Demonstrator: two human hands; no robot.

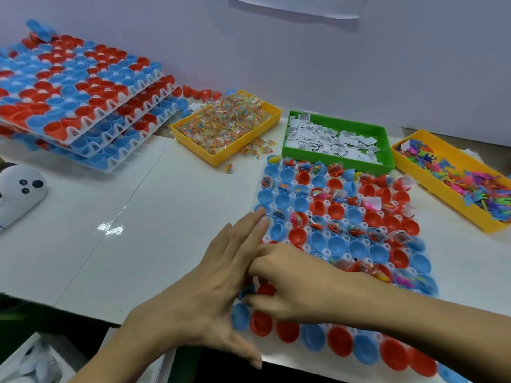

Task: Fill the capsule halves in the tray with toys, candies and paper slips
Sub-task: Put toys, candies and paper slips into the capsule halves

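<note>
On the bench, the tray (326,246) is perhaps a third filled, most near cups bare; left hand (221,275) lies flat and loose, right hand (293,286) curls over a red half (266,290), its grip unclear.

A small blue toy (247,292) is pinched by the curled fingers of the right hand (293,286) over the near-left part of the tray (304,246) of red and blue capsule halves (336,211), while the left hand (213,277) is held flat beside that grip, fingers straight.
</note>
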